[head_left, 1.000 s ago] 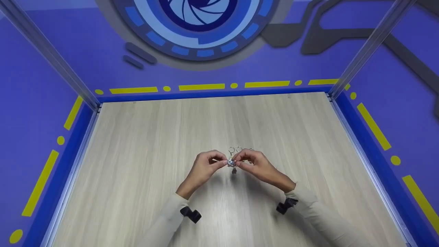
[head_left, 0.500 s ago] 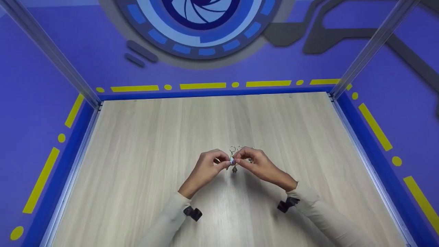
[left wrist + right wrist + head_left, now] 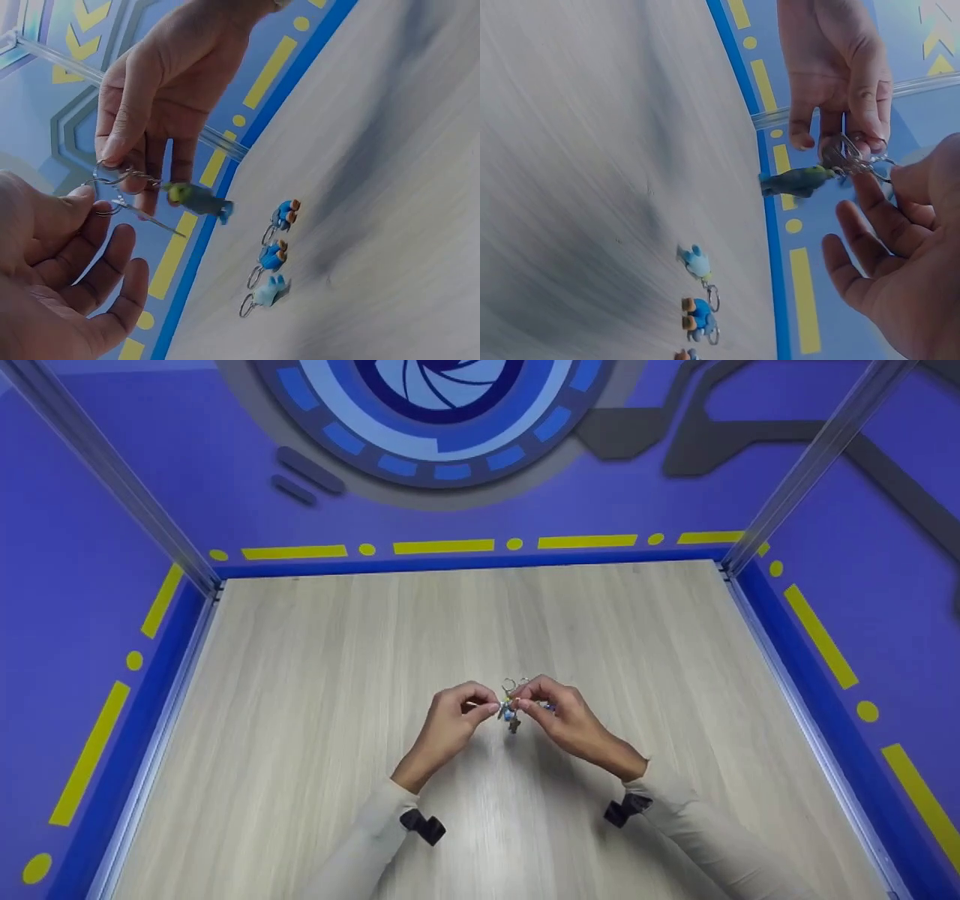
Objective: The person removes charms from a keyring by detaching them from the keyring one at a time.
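Note:
Fingertips of both hands meet on the split ring of a keychain, held above the table. My left hand pinches the ring between thumb and index finger. Opposite it, my right hand pinches the linked metal loops from the other side. From a short chain hangs a small figure with a yellow-green top, dark grey body and blue end. A thin flat metal piece also hangs from the ring in the left wrist view. My fingers partly cover the rings.
On the wood-grain table lie three more figure keychains in a row: a light blue one, a blue one with orange-brown ends and a similar one. Blue panels wall the table at the back and sides.
The fingertips have drawn slightly apart and both hands have risen a little in the head view. More of the hanging figure shows between them.

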Motion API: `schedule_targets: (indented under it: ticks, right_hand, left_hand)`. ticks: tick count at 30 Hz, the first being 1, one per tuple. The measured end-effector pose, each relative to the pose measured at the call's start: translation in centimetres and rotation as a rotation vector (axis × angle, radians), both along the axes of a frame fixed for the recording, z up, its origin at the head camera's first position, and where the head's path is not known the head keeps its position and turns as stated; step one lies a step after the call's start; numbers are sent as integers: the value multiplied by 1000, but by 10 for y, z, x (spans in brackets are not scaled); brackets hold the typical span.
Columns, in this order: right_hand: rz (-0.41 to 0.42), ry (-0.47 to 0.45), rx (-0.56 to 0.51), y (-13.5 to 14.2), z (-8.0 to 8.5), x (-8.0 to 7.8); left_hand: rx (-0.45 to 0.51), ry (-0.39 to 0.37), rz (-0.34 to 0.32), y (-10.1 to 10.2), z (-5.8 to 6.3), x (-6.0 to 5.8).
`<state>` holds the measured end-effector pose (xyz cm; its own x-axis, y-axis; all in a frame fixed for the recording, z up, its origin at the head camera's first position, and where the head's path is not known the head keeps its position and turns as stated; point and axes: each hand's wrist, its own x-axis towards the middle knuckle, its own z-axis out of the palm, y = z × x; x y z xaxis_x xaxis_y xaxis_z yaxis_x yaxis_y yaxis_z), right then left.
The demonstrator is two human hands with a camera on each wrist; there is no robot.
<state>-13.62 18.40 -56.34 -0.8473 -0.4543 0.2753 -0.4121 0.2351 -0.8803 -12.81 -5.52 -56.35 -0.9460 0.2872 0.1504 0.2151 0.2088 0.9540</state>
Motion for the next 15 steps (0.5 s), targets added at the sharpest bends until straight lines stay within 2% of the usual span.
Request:
schedule_targets:
  ticks: [5,9,15]
  right_hand:
    - [-21,-38,-37,-2,2,1]
    - [-33,-19,-14,-2,3,0]
    - [-10,30,24,-1,5,0]
  left_hand:
    - [36,-10,6,2,-1,0]
    - [-12,11,4,3,1,0]
    - [-72,49,9,4,4,-1]
